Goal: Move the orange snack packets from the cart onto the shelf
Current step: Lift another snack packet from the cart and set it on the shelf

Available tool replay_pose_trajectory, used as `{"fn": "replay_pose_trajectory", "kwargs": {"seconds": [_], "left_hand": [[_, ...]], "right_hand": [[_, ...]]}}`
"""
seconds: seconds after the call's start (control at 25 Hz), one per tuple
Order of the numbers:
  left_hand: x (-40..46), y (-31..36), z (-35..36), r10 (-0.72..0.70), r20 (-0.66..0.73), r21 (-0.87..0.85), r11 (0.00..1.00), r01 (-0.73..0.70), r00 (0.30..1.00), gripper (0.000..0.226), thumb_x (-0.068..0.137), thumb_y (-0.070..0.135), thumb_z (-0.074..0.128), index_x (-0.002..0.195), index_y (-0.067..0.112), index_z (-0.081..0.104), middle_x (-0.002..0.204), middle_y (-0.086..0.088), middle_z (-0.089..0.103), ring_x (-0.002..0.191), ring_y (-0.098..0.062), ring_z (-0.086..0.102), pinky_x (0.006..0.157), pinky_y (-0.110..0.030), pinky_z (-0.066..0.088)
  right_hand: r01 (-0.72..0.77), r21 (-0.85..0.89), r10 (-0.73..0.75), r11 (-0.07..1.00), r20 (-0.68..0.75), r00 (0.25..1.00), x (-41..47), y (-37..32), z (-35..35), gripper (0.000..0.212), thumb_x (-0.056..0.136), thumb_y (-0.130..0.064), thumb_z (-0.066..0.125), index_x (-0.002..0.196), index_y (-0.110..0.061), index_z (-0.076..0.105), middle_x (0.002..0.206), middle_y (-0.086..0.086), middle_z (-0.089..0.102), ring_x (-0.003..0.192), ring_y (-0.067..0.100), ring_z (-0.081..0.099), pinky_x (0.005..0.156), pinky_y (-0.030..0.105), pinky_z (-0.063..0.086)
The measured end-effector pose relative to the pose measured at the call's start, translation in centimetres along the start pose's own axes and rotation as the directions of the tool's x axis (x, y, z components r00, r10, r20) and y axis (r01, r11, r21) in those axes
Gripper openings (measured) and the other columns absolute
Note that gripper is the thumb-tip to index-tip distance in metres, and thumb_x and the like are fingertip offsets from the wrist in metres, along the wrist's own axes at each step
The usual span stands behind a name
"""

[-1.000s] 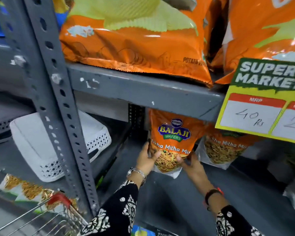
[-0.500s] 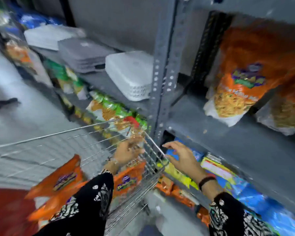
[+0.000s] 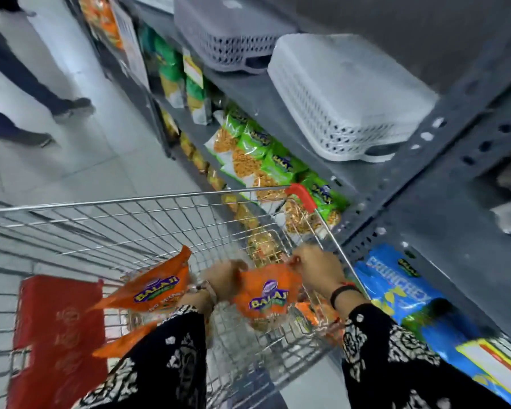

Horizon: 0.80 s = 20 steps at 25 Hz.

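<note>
Orange snack packet point(image 3: 267, 293) is now inside the cart point(image 3: 148, 219), gripped at its top by both hands, left point(image 3: 223, 278) and right point(image 3: 317, 268); a second ago they were setting one on the shelf point(image 3: 455, 231), so a new transfer begins.

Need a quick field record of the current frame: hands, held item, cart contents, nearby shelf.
left hand: grips left edge of the held packet
right hand: grips the packet's top right
held packet: orange, Balaji logo, above the cart basket
cart: wire, red handle cap
other orange packet: in cart, left of the hands
red panel: in the cart's left part
shelf: grey metal, right of cart
white basket: upside down on shelf
</note>
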<state>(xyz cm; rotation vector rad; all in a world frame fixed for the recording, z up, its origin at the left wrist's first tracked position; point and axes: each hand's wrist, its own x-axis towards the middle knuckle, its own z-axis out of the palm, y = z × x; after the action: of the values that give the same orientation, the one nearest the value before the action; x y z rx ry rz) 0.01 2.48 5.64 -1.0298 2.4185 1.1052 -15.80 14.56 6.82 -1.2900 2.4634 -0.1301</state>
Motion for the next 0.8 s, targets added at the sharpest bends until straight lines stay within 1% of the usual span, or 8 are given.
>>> {"fn": "replay_pose_trajectory", "kwargs": {"seconds": [0.08, 0.16, 0.28, 0.4, 0.52, 0.6, 0.68, 0.8], "left_hand": [[3.2, -1.0, -1.5, -0.053, -0.112, -0.13, 0.991, 0.038, 0.992, 0.042, 0.07, 0.034, 0.051, 0.104, 0.01, 0.062, 0.105, -0.023, 0.067, 0.1, -0.035, 0.062, 0.087, -0.041, 0.05], [5.8, -2.1, -2.3, -0.132, -0.221, -0.251, 0.965, 0.075, 0.966, 0.039, 0.07, 0.036, 0.056, 0.096, 0.008, 0.066, 0.098, -0.027, 0.068, 0.096, -0.037, 0.063, 0.083, -0.044, 0.051], [9.6, -4.0, -1.6, -0.28, -0.314, -0.633, 0.774, 0.02, 0.907, 0.029, 0.073, 0.014, 0.07, 0.099, 0.003, 0.063, 0.098, -0.027, 0.068, 0.087, -0.033, 0.065, 0.081, -0.041, 0.054], [11.5, -5.8, 1.4, -0.319, -0.195, -0.878, 0.478, -0.02, 0.927, 0.056, 0.062, 0.009, 0.077, 0.11, 0.011, 0.049, 0.102, -0.016, 0.063, 0.079, -0.018, 0.059, 0.068, -0.025, 0.053], [11.5, -7.2, 6.2, -0.186, 0.039, -0.833, 0.537, 0.135, 0.982, 0.076, 0.055, 0.0, 0.079, 0.117, 0.017, 0.037, 0.12, -0.012, 0.054, 0.096, -0.014, 0.057, 0.068, -0.017, 0.054], [11.6, -7.2, 8.4, -0.131, 0.147, -0.76, 0.62, 0.197, 0.98, 0.095, 0.045, 0.006, 0.082, 0.126, 0.005, 0.031, 0.13, -0.021, 0.048, 0.114, -0.029, 0.051, 0.088, -0.034, 0.053], [12.0, -6.8, 8.9, -0.16, 0.154, -0.712, 0.666, 0.221, 0.975, 0.104, 0.038, 0.017, 0.081, 0.128, 0.002, 0.031, 0.13, -0.023, 0.05, 0.12, -0.035, 0.047, 0.101, -0.051, 0.042], [11.4, -5.6, 8.0, -0.241, 0.114, -0.659, 0.707, 0.255, 0.964, 0.09, 0.051, 0.005, 0.083, 0.127, 0.008, 0.034, 0.127, -0.017, 0.054, 0.119, -0.034, 0.048, 0.1, -0.054, 0.042]], "right_hand": [[-0.036, 0.142, 0.057, 0.989, -0.152, 0.987, 3.6, 0.2, 0.7, 0.024, 0.081, -0.016, 0.059, 0.104, -0.021, 0.058, 0.128, 0.005, 0.051, 0.106, 0.032, 0.056, 0.084, 0.04, 0.049], [-0.076, 0.404, 0.17, 0.912, -0.203, 0.964, 6.0, 0.5, 2.1, 0.068, 0.072, -0.023, 0.073, 0.129, -0.022, 0.036, 0.142, 0.008, 0.033, 0.122, 0.027, 0.043, 0.097, 0.041, 0.041], [-0.246, 0.786, 0.142, 0.567, 0.201, 0.969, 7.9, 1.9, 5.9, 0.111, 0.062, -0.01, 0.08, 0.139, -0.021, 0.0, 0.148, 0.013, 0.022, 0.131, 0.027, 0.035, 0.109, 0.047, 0.033], [-0.34, 0.682, -0.057, 0.647, 0.488, 0.871, 8.2, 3.0, 10.1, 0.095, 0.063, 0.006, 0.075, 0.133, -0.01, 0.013, 0.141, 0.016, 0.035, 0.122, 0.019, 0.041, 0.1, 0.024, 0.04], [-0.392, 0.721, -0.018, 0.572, 0.488, 0.872, 8.8, 3.3, 12.7, 0.102, 0.055, 0.011, 0.078, 0.132, -0.011, 0.016, 0.134, 0.014, 0.042, 0.121, 0.024, 0.043, 0.104, 0.037, 0.039], [-0.398, 0.73, 0.003, 0.556, 0.477, 0.879, 9.2, 3.6, 13.3, 0.107, 0.053, 0.006, 0.081, 0.135, -0.014, 0.016, 0.134, 0.013, 0.044, 0.124, 0.028, 0.043, 0.107, 0.052, 0.034], [-0.414, 0.739, -0.014, 0.532, 0.497, 0.868, 9.1, 3.7, 13.1, 0.106, 0.054, 0.003, 0.082, 0.135, -0.018, 0.016, 0.134, 0.011, 0.045, 0.125, 0.028, 0.043, 0.107, 0.055, 0.033], [-0.409, 0.729, 0.018, 0.549, 0.479, 0.878, 7.8, 3.2, 11.5, 0.103, 0.057, -0.003, 0.081, 0.134, -0.023, 0.016, 0.131, 0.005, 0.049, 0.124, 0.025, 0.044, 0.107, 0.054, 0.034]]}}
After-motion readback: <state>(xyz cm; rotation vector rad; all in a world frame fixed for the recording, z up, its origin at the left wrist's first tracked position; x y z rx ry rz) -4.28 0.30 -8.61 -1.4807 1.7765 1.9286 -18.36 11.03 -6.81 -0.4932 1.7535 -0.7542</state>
